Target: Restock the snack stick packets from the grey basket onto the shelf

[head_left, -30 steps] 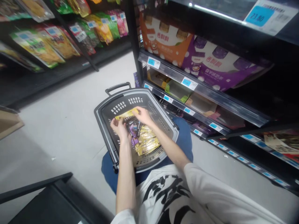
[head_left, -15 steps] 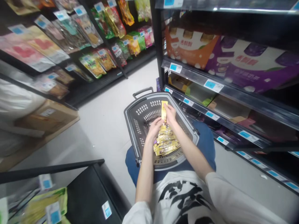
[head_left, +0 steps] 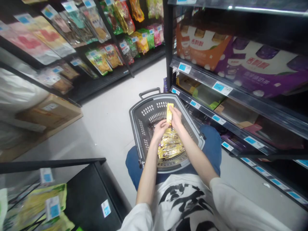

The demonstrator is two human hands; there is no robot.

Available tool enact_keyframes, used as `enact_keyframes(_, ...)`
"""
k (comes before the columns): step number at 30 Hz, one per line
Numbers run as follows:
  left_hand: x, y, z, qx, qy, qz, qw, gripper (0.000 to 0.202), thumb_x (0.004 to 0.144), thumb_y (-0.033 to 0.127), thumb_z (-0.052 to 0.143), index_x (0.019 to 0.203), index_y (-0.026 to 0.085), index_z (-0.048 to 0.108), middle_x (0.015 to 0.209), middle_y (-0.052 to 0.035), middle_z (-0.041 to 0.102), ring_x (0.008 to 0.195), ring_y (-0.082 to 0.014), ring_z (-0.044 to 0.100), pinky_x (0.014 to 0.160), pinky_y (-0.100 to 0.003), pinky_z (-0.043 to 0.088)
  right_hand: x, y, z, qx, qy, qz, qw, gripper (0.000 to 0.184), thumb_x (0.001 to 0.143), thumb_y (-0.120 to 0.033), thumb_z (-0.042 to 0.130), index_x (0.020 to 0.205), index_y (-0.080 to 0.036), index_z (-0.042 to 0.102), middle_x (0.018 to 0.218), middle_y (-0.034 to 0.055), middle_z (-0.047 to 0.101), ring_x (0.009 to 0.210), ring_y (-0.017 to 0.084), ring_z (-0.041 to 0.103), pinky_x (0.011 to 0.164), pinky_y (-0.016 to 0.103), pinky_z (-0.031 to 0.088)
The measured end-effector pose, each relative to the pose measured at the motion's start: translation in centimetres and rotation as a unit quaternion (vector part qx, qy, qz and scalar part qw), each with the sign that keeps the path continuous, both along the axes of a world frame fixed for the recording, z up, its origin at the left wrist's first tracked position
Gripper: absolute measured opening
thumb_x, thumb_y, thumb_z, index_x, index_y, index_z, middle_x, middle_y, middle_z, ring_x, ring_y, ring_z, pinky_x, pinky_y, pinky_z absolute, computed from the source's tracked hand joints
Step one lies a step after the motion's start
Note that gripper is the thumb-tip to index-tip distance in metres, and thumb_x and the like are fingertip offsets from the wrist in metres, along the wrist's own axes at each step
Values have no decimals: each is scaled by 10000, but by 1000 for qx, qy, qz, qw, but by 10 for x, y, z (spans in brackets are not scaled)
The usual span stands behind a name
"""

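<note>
A grey plastic shopping basket (head_left: 141, 112) with slotted walls stands between my knees. Several shiny yellow snack packets (head_left: 169, 149) lie piled in it. Above the pile, my right hand (head_left: 176, 118) pinches one slim yellow packet (head_left: 169, 112) upright along its side. My left hand (head_left: 160, 129) is at that packet's lower end, its fingertips closed there. Whether the left fingers grip the packet or only touch it is hard to make out. Under my wrists, part of the pile is hidden.
To the right, a shelf (head_left: 199, 75) carries orange and purple drink cartons (head_left: 204, 45). Bagged snacks (head_left: 98, 61) fill the dark rack at the upper left. A cardboard box (head_left: 51, 112) stands on the floor at left. A black display stand (head_left: 89, 192) is near my left elbow.
My view has shifted slightly. Both hands stay together over the basket, and the yellow packet is turned a little more face-on.
</note>
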State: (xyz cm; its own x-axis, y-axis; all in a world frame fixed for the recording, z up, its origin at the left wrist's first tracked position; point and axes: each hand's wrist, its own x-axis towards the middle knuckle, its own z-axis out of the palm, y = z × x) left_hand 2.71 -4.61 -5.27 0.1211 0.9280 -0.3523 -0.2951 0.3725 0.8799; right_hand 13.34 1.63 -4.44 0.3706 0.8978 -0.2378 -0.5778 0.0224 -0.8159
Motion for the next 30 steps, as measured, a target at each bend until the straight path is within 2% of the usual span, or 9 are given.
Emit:
enact_keyframes(4,-1,2,0,6,15,13,1000,624,576,363,948,1115,136,732,989,-98,785,911,-199,726,941,-337,548,0,0,-1,13,6,-1,1000,475,686,-603,848,714,-192,611,655,-50,575,619,108,493,568,225,387)
enact_keyframes(6,-1,3,-1,8,22,15,1000,609,584,360,937,1111,137,729,991,-100,782,920,-204,724,950,-345,544,0,2,-3,17,12,0,1000,478,690,-609,850,738,-186,633,693,-36,616,648,117,529,584,227,414)
enact_keyframes(12,-1,3,-2,27,39,17,999,496,676,336,853,1110,146,707,976,-92,767,885,-192,709,882,-319,532,2,5,-9,5,34,1,999,490,698,-630,840,824,-184,681,808,-1,698,725,143,616,641,241,493)
enact_keyframes(16,-1,4,0,47,57,58,996,424,712,323,825,1069,166,657,972,-62,736,862,-153,680,836,-274,516,4,5,-9,2,43,24,999,480,703,-610,842,885,-190,699,839,-1,708,728,138,623,643,239,497)
enact_keyframes(21,1,3,4,77,72,88,991,576,556,298,959,1008,178,623,1084,-39,700,840,-107,650,815,-233,509,3,3,-3,13,42,88,995,456,703,-584,835,907,-199,701,900,14,732,716,133,599,596,234,467)
enact_keyframes(23,1,3,5,74,65,86,991,573,575,348,952,1021,176,636,1082,-47,710,815,-113,657,791,-239,516,1,1,1,23,43,108,993,433,677,-543,859,861,-202,666,879,5,718,720,128,596,623,233,477)
enact_keyframes(26,2,3,6,58,43,71,995,501,716,480,846,1062,159,681,1025,-76,743,830,-159,695,803,-277,539,0,-3,6,32,44,106,993,468,621,-472,906,799,-221,554,806,-42,657,697,109,573,616,216,460)
enact_keyframes(30,2,3,5,47,11,52,997,518,779,553,775,1099,149,722,1028,-98,772,838,-195,723,802,-299,558,1,-6,9,27,43,120,991,517,620,-490,897,885,-244,528,822,-52,643,630,109,534,528,229,401)
